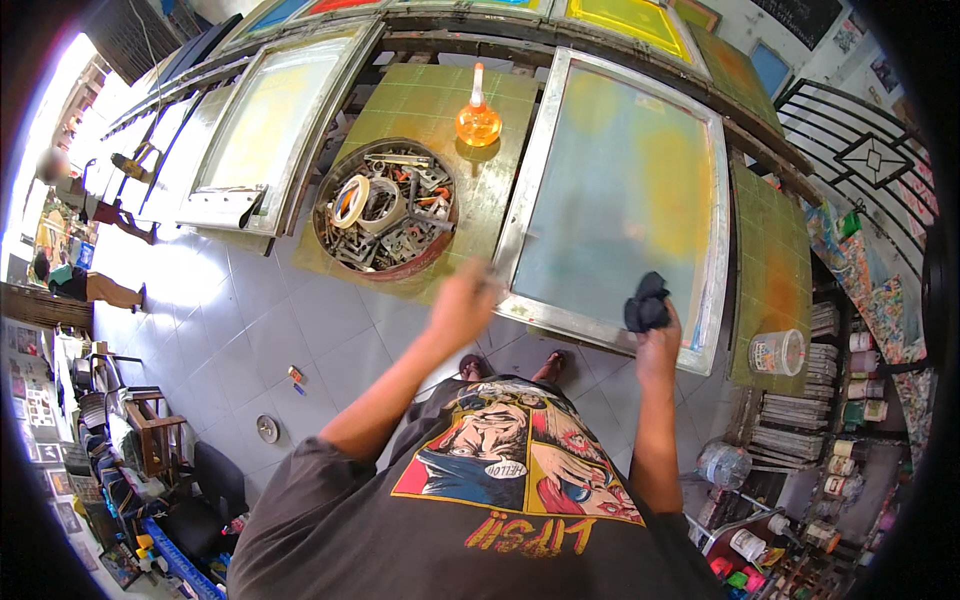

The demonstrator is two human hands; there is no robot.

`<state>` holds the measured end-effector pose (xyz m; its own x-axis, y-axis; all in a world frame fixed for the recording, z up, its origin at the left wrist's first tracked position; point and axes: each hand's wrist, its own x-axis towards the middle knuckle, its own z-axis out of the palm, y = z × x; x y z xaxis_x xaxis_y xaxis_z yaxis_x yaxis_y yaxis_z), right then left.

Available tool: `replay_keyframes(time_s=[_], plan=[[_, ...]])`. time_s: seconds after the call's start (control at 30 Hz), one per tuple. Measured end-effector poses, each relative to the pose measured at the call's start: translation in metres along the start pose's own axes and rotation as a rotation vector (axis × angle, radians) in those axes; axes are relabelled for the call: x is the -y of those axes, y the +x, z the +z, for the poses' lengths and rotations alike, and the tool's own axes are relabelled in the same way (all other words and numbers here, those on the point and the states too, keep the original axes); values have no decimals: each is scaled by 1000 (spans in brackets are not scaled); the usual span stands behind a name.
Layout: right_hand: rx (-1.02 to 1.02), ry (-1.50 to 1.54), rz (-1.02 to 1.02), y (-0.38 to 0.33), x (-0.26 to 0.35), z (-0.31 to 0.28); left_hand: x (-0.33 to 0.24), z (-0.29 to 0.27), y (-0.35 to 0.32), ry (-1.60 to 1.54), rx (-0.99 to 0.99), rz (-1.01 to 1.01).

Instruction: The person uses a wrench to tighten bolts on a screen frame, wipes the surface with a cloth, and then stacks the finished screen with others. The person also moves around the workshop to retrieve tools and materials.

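A large screen-printing frame [612,190] with a silver metal rim and bluish-yellow mesh lies tilted on the green table [430,100]. My right hand [655,335] is shut on a dark crumpled rag [647,302], pressed on the mesh near the frame's lower right corner. At the frame's lower left edge my left hand [462,300] rests on the rim, blurred. An orange squeeze bottle [478,115] stands on the table beyond, left of the frame.
A round metal tub [385,208] of tape rolls and metal parts sits left of the frame. More screen frames [265,130] line the table. A white tub [778,352], stacked sheets and jars crowd the right shelves. Grey tiled floor lies below, chairs at lower left.
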<state>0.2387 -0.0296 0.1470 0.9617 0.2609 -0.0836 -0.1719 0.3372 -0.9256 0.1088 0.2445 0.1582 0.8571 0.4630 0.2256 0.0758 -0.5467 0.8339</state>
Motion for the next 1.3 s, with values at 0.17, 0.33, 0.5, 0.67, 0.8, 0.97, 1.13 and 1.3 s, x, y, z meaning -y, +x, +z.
replay_keyframes(time_s=[0.17,0.33,0.5,0.67,0.8,0.97,1.13,1.3], plan=[[125,-58,183,24,-25,80,43,-115,-6,270,-401,-125],[322,-57,197,53,-37,162,77,-144,0,361,-462,-182],[418,-324,-154,73,-52,250,93,-136,11,291,-284,-227],[700,-941,-457,66,-66,270,96,-128,4,472,-152,-170],[569,-942,-576,34,-52,177,82,-119,-26,470,-403,33],[-102,-1224,-525,3,2,-3,50,-70,-64,-49,-9,-179],[-552,-1415,-187,2,31,-144,33,-2,-38,68,205,25],[-428,-1232,160,23,29,-193,37,57,23,191,251,-3]])
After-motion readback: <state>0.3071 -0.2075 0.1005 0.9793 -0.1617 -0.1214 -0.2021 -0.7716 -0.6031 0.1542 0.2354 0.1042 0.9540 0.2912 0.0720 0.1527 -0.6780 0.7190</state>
